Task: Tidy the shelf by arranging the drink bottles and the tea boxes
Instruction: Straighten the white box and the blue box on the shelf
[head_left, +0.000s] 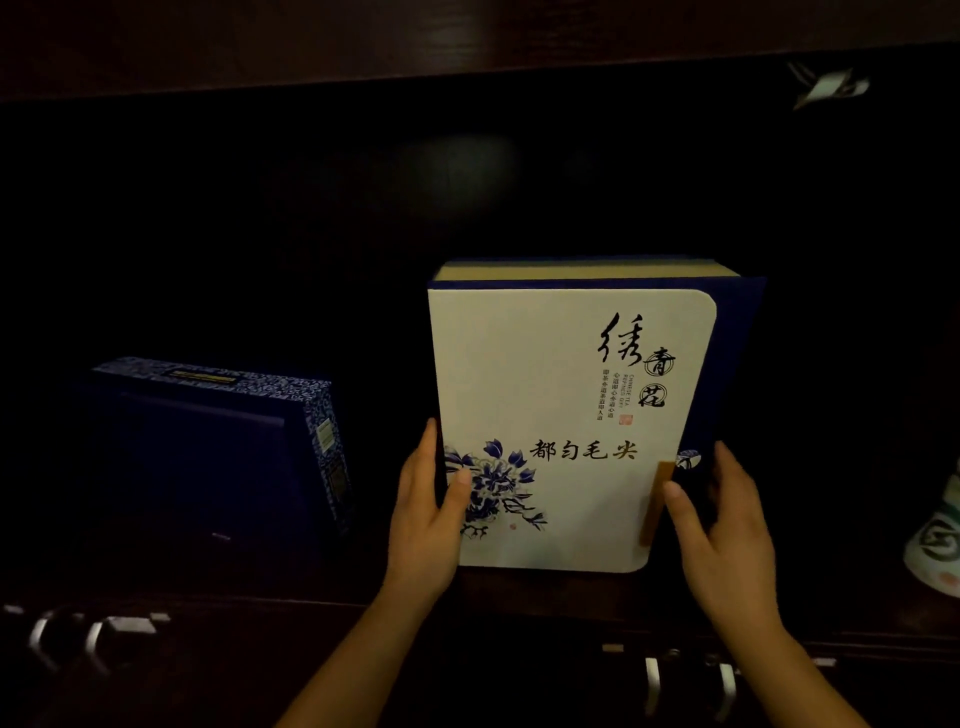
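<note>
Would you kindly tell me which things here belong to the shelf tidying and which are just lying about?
Job: white tea box, gripped by left hand and right hand; blue tea box to its left.
Lying about: metal handles below; pale scrap top right; patterned jar at right edge, kind unclear.

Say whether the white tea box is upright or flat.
Upright: the white tea box stands on its bottom edge, front facing out.
</note>
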